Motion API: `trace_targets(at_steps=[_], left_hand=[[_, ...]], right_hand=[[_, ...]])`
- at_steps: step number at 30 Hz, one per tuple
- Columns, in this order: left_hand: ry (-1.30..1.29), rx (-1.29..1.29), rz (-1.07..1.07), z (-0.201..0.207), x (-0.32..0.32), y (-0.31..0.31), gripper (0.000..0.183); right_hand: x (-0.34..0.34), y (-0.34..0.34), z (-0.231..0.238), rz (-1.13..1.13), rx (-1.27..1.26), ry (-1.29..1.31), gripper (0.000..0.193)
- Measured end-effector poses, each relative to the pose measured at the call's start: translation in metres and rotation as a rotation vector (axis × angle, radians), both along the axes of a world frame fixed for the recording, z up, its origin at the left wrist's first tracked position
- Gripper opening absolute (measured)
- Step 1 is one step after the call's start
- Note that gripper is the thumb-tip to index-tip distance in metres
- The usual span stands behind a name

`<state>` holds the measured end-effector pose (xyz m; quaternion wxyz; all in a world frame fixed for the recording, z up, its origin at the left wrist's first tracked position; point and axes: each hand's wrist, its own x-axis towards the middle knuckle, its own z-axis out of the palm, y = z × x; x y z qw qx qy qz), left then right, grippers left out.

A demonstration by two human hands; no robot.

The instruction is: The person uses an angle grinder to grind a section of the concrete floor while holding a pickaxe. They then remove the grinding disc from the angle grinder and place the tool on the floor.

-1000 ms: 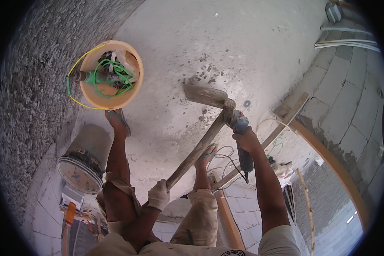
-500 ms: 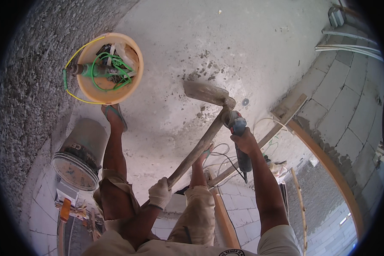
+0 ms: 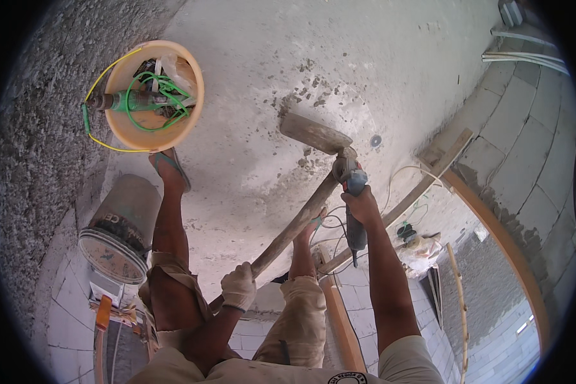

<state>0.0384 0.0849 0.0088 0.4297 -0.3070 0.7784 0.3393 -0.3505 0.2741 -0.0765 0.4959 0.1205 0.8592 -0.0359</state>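
Note:
My left hand [image 3: 239,287], in a pale work glove, is closed around the wooden handle of a hoe [image 3: 299,222]. The handle slants up and to the right, and its dusty blade [image 3: 315,132] is over the floor at the far end. My bare right hand [image 3: 363,205] grips an angle grinder [image 3: 356,235] with a blue-grey and dark body. The grinder's head is right at the neck where blade and handle join; whether its disc touches the hoe I cannot tell. A dark cord trails from the grinder's lower end.
At left stand a cream bucket [image 3: 196,121] holding a green power tool with a green cord, and a grey bucket [image 3: 125,208]. Rubble crumbs [image 3: 320,89] and a round drain [image 3: 376,141] are ahead. A plank [image 3: 397,211], cables and a block wall are at right.
The grinder has turned more upright, and its head has come closer to the hoe's neck. My left hand keeps its hold on the handle. The whole view has shifted slightly.

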Motion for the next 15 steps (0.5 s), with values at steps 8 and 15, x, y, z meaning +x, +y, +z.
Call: trace_targets(at_steps=[8, 15], left_hand=[[0.017, 0.014, 0.016, -0.001, 0.004, 0.003, 0.03], [-0.108, 0.101, 0.167, 0.032, -0.027, -0.031, 0.035]], right_hand=[[0.021, 0.036, -0.022, -0.222, -0.112, 0.092, 0.064], [0.023, 0.033, 0.022, -0.74, -0.388, 0.232, 0.048]])
